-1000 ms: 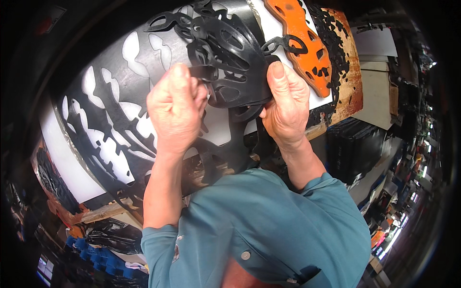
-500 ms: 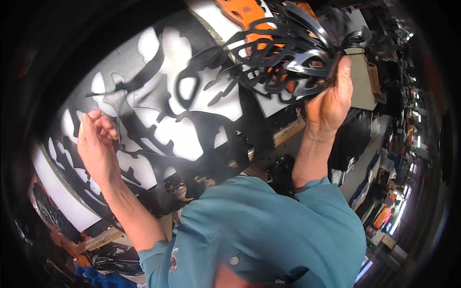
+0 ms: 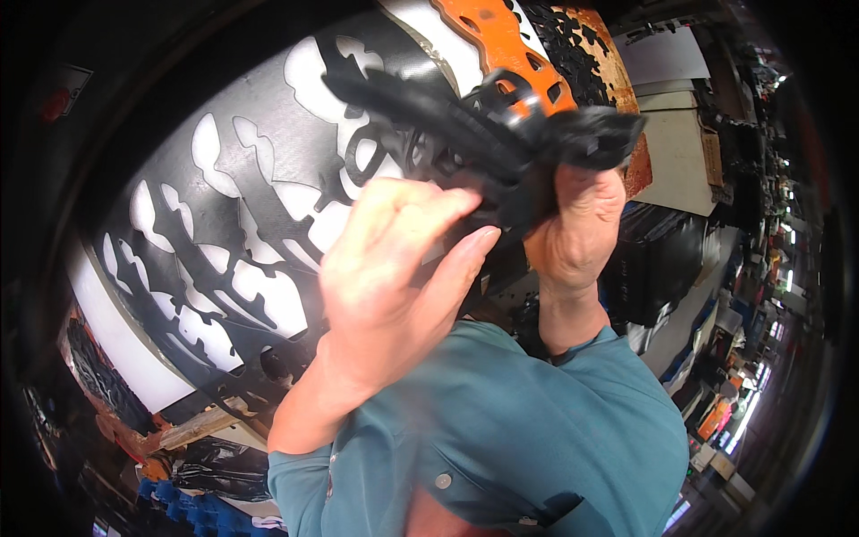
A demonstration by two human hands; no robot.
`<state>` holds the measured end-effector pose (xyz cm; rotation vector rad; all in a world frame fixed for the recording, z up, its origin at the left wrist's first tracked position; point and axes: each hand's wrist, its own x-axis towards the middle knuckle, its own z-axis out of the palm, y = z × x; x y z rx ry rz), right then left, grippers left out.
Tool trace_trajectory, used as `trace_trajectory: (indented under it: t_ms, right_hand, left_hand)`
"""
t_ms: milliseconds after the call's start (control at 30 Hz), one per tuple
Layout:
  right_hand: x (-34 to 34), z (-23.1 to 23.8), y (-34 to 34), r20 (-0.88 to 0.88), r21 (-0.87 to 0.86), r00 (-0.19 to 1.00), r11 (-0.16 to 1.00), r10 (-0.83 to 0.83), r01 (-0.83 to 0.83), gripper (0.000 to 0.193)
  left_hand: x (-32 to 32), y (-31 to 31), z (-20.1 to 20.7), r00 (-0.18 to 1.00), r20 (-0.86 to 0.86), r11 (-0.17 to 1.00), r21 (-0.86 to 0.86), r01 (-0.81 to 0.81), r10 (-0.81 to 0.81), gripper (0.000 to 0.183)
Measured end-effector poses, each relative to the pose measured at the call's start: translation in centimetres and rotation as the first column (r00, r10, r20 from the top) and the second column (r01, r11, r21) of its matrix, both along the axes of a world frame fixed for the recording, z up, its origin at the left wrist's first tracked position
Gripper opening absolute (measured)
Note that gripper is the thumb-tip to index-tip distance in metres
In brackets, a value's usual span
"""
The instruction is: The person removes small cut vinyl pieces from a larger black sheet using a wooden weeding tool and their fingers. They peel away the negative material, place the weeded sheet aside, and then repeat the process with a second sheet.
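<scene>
Your right hand (image 3: 577, 228) is closed around a bundle of black cut pieces (image 3: 501, 143), which you hold above the counter (image 3: 204, 425), toward its right edge. Your left hand (image 3: 380, 273) is just beside the bundle, its thumb and fingers a little apart; because of the motion blur, I cannot tell if it grips a piece. A black sheet with cut-outs (image 3: 255, 103) covers the counter's left part, and an orange template (image 3: 492, 45) lies near the right edge.
</scene>
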<state>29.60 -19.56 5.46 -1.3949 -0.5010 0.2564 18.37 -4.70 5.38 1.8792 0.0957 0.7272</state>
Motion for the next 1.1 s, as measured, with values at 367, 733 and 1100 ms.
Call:
trace_trajectory:
  t_ms: [367,733,1100]
  right_hand:
    - [9.1,11.5,0.5,0.599,-0.463,0.758,0.884,0.257,0.066,0.024]
    - [12.7,18.6,6.4,0.523,-0.840,0.145,0.479,0.840,0.255,0.022]
    - [12.4,23.5,6.7,0.734,-0.678,0.204,0.713,0.647,0.179,0.027]
  left_hand:
    - [-4.8,2.9,-3.1,0.924,-0.369,0.977,-0.211,0.019,-0.098,0.013]
    - [-8.0,2.3,-0.9,0.940,-0.324,0.979,-0.201,0.044,-0.109,0.013]
    - [-8.2,3.1,0.3,0.930,-0.352,0.963,-0.269,0.005,-0.103,0.016]
